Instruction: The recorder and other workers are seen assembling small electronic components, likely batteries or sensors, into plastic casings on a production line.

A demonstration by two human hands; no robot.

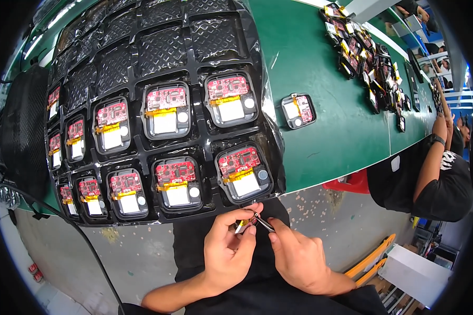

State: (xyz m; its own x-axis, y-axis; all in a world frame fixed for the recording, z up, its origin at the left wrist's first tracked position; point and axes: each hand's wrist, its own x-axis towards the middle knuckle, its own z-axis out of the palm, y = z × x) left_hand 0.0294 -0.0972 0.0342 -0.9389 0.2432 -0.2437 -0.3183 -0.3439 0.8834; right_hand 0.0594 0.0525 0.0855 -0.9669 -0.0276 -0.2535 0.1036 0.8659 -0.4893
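Note:
Close to my body, just off the table edge, my left hand [228, 247] pinches a small electronic assembly [242, 226] with white, yellow and reddish parts. Fingers cover most of it. My right hand [300, 255] grips slim metal tweezers [265, 223], their tips at the assembly beside my left fingertips. Straight ahead of my hands lies a black plastic tray [198, 79] with rows of pockets. Its two near rows hold several black cases [244, 173], each with a red circuit board, yellow tape, a white battery and a round disc.
A single case [298, 111] lies on the green table [331, 142] right of the tray. Farther right is a heap of similar cases [370, 68]. A black mesh bag [26, 126] stands at left, a cable [92, 247] hanging nearby. Another person [425, 178] sits at right.

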